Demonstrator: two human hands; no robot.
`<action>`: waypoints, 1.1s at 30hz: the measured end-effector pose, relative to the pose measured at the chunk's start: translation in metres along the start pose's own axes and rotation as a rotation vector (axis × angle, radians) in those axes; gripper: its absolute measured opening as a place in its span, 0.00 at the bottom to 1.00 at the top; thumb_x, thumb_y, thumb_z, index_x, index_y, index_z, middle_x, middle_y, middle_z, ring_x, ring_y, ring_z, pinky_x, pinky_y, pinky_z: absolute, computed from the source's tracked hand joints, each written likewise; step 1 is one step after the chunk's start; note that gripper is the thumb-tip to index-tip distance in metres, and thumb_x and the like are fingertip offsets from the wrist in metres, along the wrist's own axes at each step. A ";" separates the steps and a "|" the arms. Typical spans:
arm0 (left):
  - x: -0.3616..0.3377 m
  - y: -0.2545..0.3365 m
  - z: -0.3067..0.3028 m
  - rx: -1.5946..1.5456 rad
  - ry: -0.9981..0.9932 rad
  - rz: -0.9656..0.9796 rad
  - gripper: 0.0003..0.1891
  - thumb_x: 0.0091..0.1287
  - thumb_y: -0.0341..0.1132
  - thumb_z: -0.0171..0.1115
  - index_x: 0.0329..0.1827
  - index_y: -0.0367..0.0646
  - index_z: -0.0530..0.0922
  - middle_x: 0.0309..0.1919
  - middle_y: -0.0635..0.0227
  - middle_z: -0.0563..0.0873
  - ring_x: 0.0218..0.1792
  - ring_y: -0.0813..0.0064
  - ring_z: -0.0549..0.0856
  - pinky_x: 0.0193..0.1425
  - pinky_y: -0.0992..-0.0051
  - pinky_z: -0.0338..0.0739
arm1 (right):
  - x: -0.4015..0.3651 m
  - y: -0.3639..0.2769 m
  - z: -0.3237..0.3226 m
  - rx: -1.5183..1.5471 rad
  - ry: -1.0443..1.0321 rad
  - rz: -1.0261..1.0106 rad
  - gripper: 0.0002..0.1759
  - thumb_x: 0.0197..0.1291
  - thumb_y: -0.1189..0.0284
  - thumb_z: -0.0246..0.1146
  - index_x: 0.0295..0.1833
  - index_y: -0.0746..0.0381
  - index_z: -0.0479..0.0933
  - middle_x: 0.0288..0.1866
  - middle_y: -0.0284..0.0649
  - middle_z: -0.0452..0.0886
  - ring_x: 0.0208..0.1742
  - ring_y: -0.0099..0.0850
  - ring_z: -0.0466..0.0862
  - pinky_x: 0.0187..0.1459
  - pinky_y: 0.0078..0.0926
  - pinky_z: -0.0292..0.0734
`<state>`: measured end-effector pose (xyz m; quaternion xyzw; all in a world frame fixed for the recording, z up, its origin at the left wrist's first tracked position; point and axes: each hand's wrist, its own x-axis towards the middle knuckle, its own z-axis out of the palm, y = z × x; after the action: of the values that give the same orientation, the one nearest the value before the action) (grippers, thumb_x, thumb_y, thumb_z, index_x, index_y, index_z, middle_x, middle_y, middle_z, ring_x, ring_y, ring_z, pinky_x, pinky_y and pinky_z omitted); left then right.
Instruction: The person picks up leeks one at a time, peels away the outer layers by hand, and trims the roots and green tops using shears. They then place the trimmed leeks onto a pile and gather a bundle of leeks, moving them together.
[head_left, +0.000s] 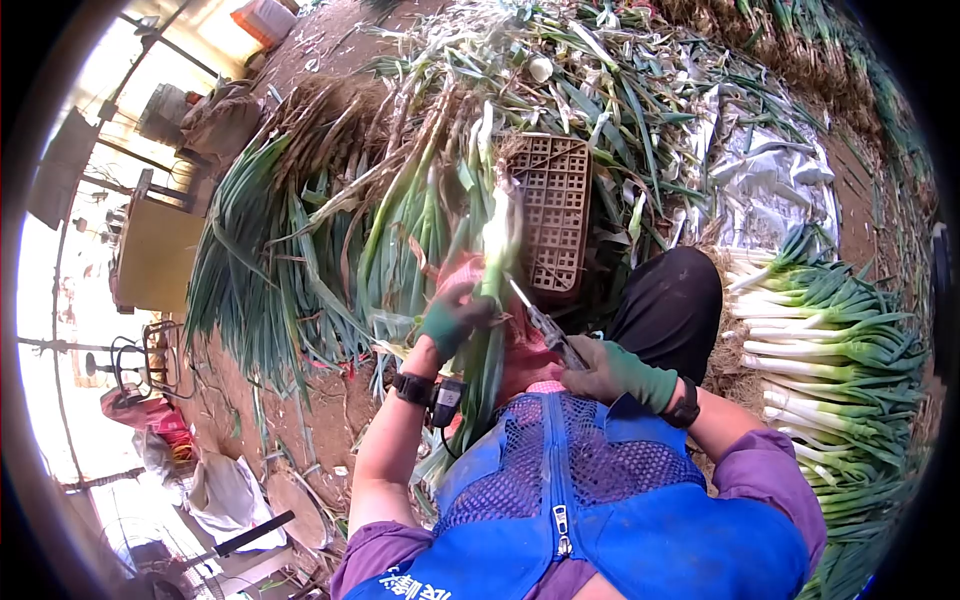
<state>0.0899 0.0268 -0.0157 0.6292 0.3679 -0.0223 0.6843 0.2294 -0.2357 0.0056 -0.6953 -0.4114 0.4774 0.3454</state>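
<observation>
My left hand (458, 318), in a green glove, closes around the green part of a leek (498, 235). The leek's white stem points away from me and its leaves trail down toward my vest. In a matching glove, my right hand (622, 374) grips an air blow gun (545, 325) with a slim metal nozzle. The nozzle tip points at the leek just beyond my left fingers. Behind the stalk stands a brown plastic crate (552, 215) with a grid surface. Untrimmed leeks with dry roots (265, 235) lie in a heap on the left.
Cleaned leeks (820, 370) lie in a row on the right, white ends toward me. Peeled leaves and scraps (620, 95) are piled beyond the crate, next to white sheeting (770, 190). A yellow panel (157, 255) and a round stool (298, 508) stand at the left.
</observation>
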 end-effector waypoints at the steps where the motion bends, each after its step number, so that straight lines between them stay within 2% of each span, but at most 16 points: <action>1: 0.000 0.001 0.001 -0.014 0.003 -0.013 0.33 0.64 0.42 0.71 0.68 0.34 0.72 0.41 0.69 0.88 0.35 0.82 0.85 0.33 0.84 0.73 | -0.003 -0.004 -0.001 -0.003 0.004 -0.001 0.18 0.64 0.61 0.66 0.47 0.64 0.73 0.28 0.40 0.76 0.30 0.27 0.78 0.33 0.33 0.73; 3: 0.000 0.004 0.000 -0.023 -0.046 -0.017 0.29 0.67 0.42 0.69 0.67 0.36 0.74 0.39 0.74 0.86 0.35 0.85 0.83 0.34 0.83 0.72 | -0.006 -0.007 0.001 0.003 0.014 -0.011 0.19 0.63 0.60 0.66 0.48 0.64 0.73 0.29 0.41 0.77 0.31 0.30 0.79 0.36 0.33 0.74; 5: 0.035 -0.043 -0.018 0.294 -0.102 0.431 0.24 0.69 0.41 0.66 0.63 0.37 0.77 0.38 0.76 0.85 0.34 0.85 0.81 0.35 0.83 0.72 | 0.002 -0.011 -0.004 0.013 0.031 -0.044 0.21 0.61 0.59 0.64 0.50 0.63 0.73 0.30 0.42 0.80 0.31 0.32 0.81 0.38 0.33 0.77; 9: 0.012 -0.019 -0.008 0.284 -0.209 0.209 0.16 0.72 0.42 0.62 0.54 0.43 0.82 0.37 0.76 0.85 0.33 0.85 0.80 0.34 0.82 0.72 | 0.052 0.017 -0.013 0.282 0.136 0.121 0.22 0.60 0.61 0.63 0.53 0.64 0.74 0.33 0.45 0.81 0.35 0.36 0.83 0.41 0.34 0.78; 11: -0.005 0.000 0.004 0.151 -0.164 -0.168 0.16 0.70 0.45 0.62 0.54 0.45 0.82 0.37 0.75 0.86 0.31 0.84 0.80 0.31 0.82 0.71 | 0.068 0.005 -0.026 0.240 0.143 0.288 0.23 0.58 0.60 0.63 0.54 0.65 0.74 0.34 0.48 0.81 0.36 0.40 0.84 0.43 0.36 0.79; 12: -0.002 -0.014 0.003 0.193 -0.194 -0.131 0.18 0.69 0.46 0.62 0.54 0.46 0.83 0.36 0.76 0.86 0.29 0.86 0.79 0.28 0.83 0.69 | 0.073 0.012 -0.022 0.137 0.143 0.189 0.24 0.57 0.59 0.63 0.54 0.65 0.74 0.34 0.49 0.82 0.37 0.41 0.85 0.43 0.37 0.79; 15: 0.001 -0.031 0.002 0.486 -0.081 -0.056 0.26 0.63 0.57 0.62 0.48 0.42 0.84 0.35 0.64 0.87 0.34 0.71 0.85 0.42 0.72 0.79 | 0.082 0.023 -0.013 -0.063 0.146 -0.041 0.25 0.55 0.56 0.63 0.51 0.65 0.75 0.35 0.53 0.84 0.40 0.49 0.85 0.45 0.42 0.80; 18: -0.011 0.012 0.019 0.849 -0.019 -0.049 0.31 0.62 0.63 0.60 0.50 0.43 0.84 0.39 0.56 0.88 0.41 0.60 0.87 0.49 0.66 0.79 | 0.116 0.023 -0.028 -0.170 0.144 0.074 0.24 0.55 0.57 0.63 0.47 0.67 0.76 0.34 0.54 0.84 0.42 0.50 0.86 0.46 0.42 0.80; 21: 0.001 0.020 0.037 1.284 0.170 -0.011 0.37 0.58 0.67 0.62 0.60 0.48 0.82 0.46 0.48 0.87 0.49 0.50 0.86 0.56 0.58 0.78 | 0.161 0.035 -0.043 -0.174 0.268 0.088 0.28 0.54 0.56 0.63 0.43 0.74 0.77 0.26 0.53 0.84 0.32 0.47 0.88 0.37 0.42 0.82; 25: 0.019 0.015 0.040 1.100 0.164 -0.026 0.38 0.58 0.59 0.65 0.69 0.48 0.74 0.49 0.44 0.86 0.53 0.49 0.85 0.60 0.55 0.78 | 0.158 0.022 -0.046 -0.203 0.277 0.122 0.29 0.52 0.56 0.64 0.45 0.75 0.78 0.31 0.56 0.85 0.35 0.48 0.88 0.39 0.42 0.82; 26: 0.027 0.011 0.031 1.076 0.169 0.028 0.36 0.56 0.55 0.68 0.67 0.46 0.76 0.46 0.49 0.88 0.46 0.56 0.89 0.53 0.61 0.82 | 0.152 0.026 -0.042 -0.026 0.123 0.188 0.28 0.53 0.55 0.64 0.43 0.73 0.78 0.31 0.57 0.85 0.36 0.50 0.87 0.41 0.44 0.81; 28: 0.039 0.002 0.008 0.614 0.070 -0.108 0.31 0.57 0.49 0.71 0.61 0.41 0.79 0.39 0.59 0.90 0.36 0.69 0.90 0.41 0.70 0.84 | 0.125 0.040 -0.021 -0.102 0.246 -0.079 0.28 0.53 0.54 0.64 0.47 0.69 0.76 0.32 0.55 0.84 0.32 0.49 0.86 0.38 0.43 0.81; 29: 0.044 -0.009 -0.004 0.248 0.067 -0.091 0.23 0.60 0.43 0.71 0.53 0.35 0.82 0.35 0.67 0.89 0.30 0.80 0.87 0.33 0.78 0.82 | 0.104 0.039 -0.014 -0.116 0.203 -0.120 0.27 0.54 0.55 0.65 0.49 0.67 0.75 0.31 0.53 0.84 0.31 0.46 0.86 0.36 0.42 0.81; 30: 0.045 -0.007 -0.010 0.021 0.031 -0.091 0.17 0.65 0.39 0.67 0.50 0.34 0.83 0.34 0.69 0.88 0.32 0.80 0.87 0.35 0.79 0.81 | 0.078 0.026 -0.011 -0.125 0.158 -0.160 0.27 0.55 0.56 0.65 0.52 0.64 0.73 0.30 0.50 0.83 0.29 0.43 0.86 0.35 0.40 0.81; 32: 0.059 -0.013 -0.034 0.080 0.061 -0.100 0.13 0.67 0.35 0.66 0.49 0.35 0.84 0.34 0.70 0.87 0.33 0.81 0.86 0.39 0.80 0.80 | 0.029 -0.028 -0.019 0.115 -0.142 0.171 0.26 0.56 0.58 0.66 0.55 0.62 0.71 0.33 0.50 0.81 0.35 0.38 0.87 0.38 0.37 0.80; 33: 0.058 -0.011 -0.037 -0.039 0.051 -0.082 0.10 0.68 0.31 0.64 0.48 0.35 0.84 0.37 0.68 0.88 0.36 0.79 0.85 0.43 0.77 0.80 | 0.019 -0.036 -0.019 0.117 -0.148 0.187 0.26 0.57 0.59 0.66 0.56 0.62 0.72 0.32 0.48 0.81 0.34 0.37 0.85 0.38 0.37 0.79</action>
<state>0.1093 0.0818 -0.0538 0.6005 0.4110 -0.0268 0.6853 0.2430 -0.2048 0.0352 -0.6721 -0.3405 0.5809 0.3081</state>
